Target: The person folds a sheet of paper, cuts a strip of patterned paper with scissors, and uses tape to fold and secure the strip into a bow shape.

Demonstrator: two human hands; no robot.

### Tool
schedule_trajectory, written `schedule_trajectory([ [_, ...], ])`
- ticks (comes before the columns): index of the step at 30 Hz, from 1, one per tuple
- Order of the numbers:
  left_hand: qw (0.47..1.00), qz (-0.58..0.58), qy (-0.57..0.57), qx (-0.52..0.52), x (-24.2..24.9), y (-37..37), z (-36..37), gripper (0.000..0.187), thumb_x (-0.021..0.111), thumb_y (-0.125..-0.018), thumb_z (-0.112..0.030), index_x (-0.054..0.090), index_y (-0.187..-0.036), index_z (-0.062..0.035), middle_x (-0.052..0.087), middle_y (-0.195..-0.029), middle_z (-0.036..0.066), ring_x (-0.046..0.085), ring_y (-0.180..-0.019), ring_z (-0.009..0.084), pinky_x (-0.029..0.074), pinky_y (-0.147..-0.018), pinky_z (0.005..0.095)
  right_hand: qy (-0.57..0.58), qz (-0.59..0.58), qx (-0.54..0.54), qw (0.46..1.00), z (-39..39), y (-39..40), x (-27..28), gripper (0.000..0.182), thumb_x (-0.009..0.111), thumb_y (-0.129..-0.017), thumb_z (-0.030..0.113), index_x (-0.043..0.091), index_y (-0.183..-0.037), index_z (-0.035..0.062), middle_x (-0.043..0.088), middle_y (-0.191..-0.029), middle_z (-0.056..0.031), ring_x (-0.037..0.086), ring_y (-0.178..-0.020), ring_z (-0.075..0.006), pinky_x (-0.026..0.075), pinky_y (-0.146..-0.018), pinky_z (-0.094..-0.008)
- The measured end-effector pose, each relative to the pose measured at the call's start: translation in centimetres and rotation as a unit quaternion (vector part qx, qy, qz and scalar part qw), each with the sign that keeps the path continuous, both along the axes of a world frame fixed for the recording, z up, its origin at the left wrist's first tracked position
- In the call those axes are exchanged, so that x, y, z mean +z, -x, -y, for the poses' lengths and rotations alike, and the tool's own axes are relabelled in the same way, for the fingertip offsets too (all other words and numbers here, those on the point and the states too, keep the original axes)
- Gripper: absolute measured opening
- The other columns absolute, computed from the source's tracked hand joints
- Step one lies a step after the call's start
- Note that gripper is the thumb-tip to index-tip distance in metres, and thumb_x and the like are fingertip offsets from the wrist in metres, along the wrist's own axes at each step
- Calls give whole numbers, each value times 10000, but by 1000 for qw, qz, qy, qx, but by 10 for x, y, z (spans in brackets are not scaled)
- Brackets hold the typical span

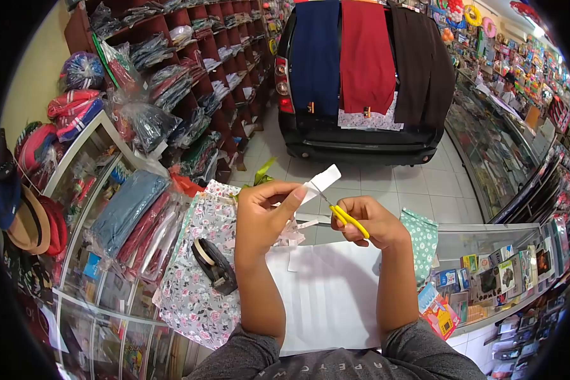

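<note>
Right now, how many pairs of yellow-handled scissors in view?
1: the yellow-handled metal scissors, in the right hand, blades at the white paper strip in the left hand. Others may be hidden under the large white sheet.

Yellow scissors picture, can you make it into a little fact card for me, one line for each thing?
left hand: holds a white strip
right hand: holds yellow-handled scissors
scissor blades: at the strip
below the hands: large white sheet
beside the sheet: grey flowered cloth, green flowered cloth
ahead: black car with blue, red and dark brown cloths over its back
</note>
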State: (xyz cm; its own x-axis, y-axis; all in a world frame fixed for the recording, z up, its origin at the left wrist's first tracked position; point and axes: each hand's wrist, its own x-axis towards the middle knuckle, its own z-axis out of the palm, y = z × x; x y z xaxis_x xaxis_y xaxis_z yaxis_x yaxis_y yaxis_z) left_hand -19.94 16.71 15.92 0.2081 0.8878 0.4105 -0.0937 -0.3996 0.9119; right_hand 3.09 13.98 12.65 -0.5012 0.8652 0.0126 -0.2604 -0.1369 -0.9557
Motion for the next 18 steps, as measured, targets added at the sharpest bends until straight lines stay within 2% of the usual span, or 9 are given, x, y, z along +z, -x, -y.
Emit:
schedule_trajectory([
  [3, 1000, 20, -4, -8, -1, -1, 2, 166, 757, -870, -111, 740, -948, 35, 670, -747, 10, 547, -605, 23, 418, -520, 186, 6, 6, -2, 1000, 2, 4, 1, 403, 856, -710, 238, 583, -910, 19, 575, -764, -13, 442, -503, -29, 348, -380, -178],
  [5, 1000, 22, 7, -8, 3, -1, 5, 168, 763, -863, -105, 740, -951, 36, 669, -742, 15, 549, -596, 25, 423, -519, 184, -25, 19, -11, 999, 3, 7, 5, 221, 767, -810, 154, 572, -819, 51, 574, -647, 27, 468, -498, -19, 326, -388, -186],
  [9, 999, 29, 14, -3, 5, 0, 9, 155, 753, -866, -88, 737, -952, 41, 659, -733, 18, 547, -587, 34, 416, -508, 185, -28, 28, -4, 999, 3, 8, 4, 207, 762, -812, 140, 574, -819, 53, 575, -639, 30, 460, -490, -13, 312, -394, -180],
  [11, 999, 28, -17, -13, 5, 2, 9, 153, 748, -869, -83, 734, -955, 43, 651, -734, 17, 542, -578, 36, 414, -500, 187, -41, 15, 13, 999, 2, 6, 1, 200, 757, -816, 133, 574, -820, 51, 579, -639, 29, 454, -487, -7, 298, -398, -179],
  [12, 1000, 21, -7, -14, 6, 3, 11, 157, 750, -868, -84, 732, -955, 46, 642, -735, 15, 541, -582, 36, 415, -509, 186, -17, 11, 17, 1000, 0, 4, -2, 376, 862, -723, 209, 564, -868, 32, 587, -796, -26, 459, -509, -24, 337, -392, -168],
  [17, 1000, 24, -4, -11, 5, 4, 11, 156, 750, -868, -86, 733, -950, 45, 634, -725, 14, 537, -577, 37, 412, -508, 182, -11, 12, 16, 1000, 5, 5, 5, 343, 847, -745, 199, 565, -841, 28, 584, -763, -29, 443, -478, -29, 319, -385, -171],
  [18, 1000, 25, -8, -16, 5, 5, 10, 154, 746, -871, -83, 730, -951, 48, 636, -727, 17, 542, -580, 39, 417, -511, 183, -14, 20, 10, 1000, 7, 7, 7, 268, 804, -778, 155, 566, -814, 38, 581, -695, 0, 442, -479, -17, 305, -391, -176],
])
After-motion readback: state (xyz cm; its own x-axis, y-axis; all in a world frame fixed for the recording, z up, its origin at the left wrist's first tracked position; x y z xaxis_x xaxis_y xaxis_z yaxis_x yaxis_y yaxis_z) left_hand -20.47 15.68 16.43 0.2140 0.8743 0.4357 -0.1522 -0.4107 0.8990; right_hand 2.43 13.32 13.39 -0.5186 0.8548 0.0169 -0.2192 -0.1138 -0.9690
